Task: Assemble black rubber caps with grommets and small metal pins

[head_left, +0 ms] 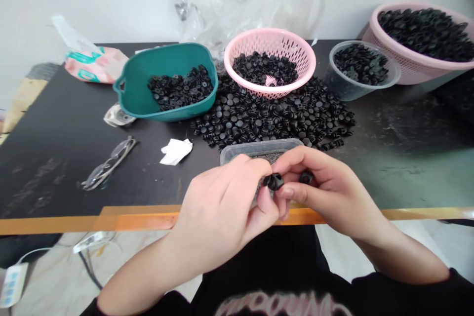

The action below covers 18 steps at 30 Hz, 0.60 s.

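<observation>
Left hand and right hand, grips clamped together on one small black plastic part

Black plug between both hands

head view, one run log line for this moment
left hand: pinching black plastic piece | right hand: touching it, second piece in fingers | behind: clear plastic tub, black pile

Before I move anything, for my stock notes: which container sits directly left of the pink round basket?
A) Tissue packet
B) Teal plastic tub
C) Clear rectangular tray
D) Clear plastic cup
B. The teal plastic tub stands immediately left of the pink round basket on the tabletop.
</observation>
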### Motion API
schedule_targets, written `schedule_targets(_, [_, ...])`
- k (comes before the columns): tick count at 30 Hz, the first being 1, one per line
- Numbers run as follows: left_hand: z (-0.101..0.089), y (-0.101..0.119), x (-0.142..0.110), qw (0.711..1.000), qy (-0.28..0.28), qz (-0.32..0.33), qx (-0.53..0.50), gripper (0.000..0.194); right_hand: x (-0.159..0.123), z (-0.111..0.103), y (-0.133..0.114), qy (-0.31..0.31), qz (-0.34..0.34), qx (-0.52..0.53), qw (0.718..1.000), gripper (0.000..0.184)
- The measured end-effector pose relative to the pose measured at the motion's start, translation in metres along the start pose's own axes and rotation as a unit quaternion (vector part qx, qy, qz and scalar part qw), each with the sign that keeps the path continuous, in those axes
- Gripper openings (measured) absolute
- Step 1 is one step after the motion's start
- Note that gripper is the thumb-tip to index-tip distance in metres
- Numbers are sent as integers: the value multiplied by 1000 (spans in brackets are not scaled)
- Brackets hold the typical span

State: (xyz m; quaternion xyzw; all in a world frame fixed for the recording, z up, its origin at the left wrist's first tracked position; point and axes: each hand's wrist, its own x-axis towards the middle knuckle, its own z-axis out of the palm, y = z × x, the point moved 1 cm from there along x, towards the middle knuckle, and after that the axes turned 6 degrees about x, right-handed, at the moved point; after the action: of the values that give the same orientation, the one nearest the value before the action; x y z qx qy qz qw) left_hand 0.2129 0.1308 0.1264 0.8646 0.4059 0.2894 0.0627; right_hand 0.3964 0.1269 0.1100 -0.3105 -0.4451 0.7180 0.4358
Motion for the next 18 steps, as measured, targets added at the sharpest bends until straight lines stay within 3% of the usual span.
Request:
schedule_targets(6, [2,-3,-2,998,-20,-30,-57,4,-2,3,6,12,3,64,998,10])
schedule_targets(11, [2,-4,-8,986,-20,-69,-151,15,-1,-4,14,-60,42,159,985,11])
schedule_targets(14, [6,-9,-10,949,-31,-112,-294,14,1,-9,18,-91,69,215,970,14])
schedule_targets(18, [18,-16,-13,854,-48,-165,-492,6,1,-9,20,-105,86,265,955,19])
